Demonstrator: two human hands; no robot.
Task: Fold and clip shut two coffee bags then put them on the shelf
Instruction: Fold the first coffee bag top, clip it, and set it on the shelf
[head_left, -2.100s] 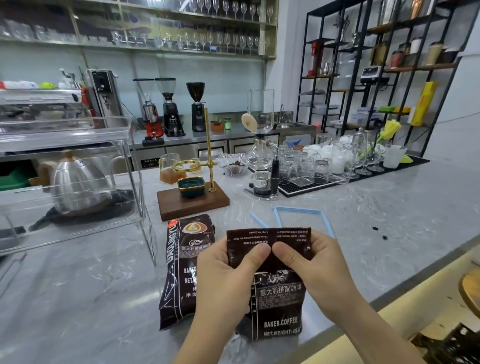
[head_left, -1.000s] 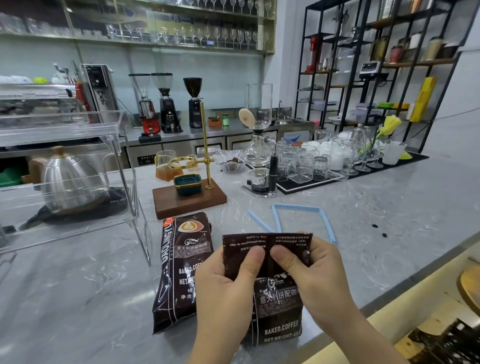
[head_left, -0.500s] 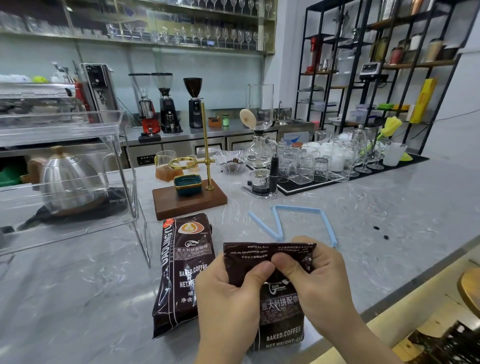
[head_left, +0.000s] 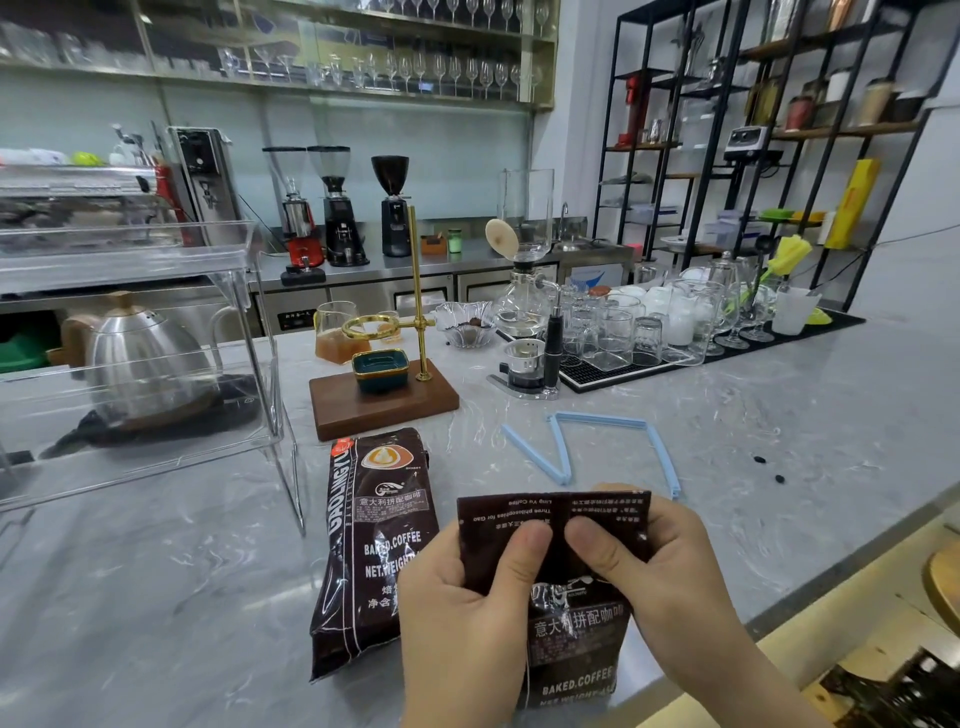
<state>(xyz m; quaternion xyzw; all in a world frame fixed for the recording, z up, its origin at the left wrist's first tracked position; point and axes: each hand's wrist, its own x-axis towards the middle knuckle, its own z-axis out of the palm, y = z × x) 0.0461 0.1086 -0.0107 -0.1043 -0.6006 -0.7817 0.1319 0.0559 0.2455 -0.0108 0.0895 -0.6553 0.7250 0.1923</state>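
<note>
— Brown bag (head_left: 571, 623) upright at the counter (head_left: 779, 415) edge: what's printed?
— "BAKED.COFFEE". Your left hand (head_left: 467, 618) and right hand (head_left: 660, 571) pinch its folded top; second bag (head_left: 374, 545) lies alongside.

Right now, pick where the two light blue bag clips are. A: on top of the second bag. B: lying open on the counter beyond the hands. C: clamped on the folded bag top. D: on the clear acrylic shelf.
B: both light blue clips lie spread open on the marble counter, past the bag that the left hand and right hand pinch.
</note>
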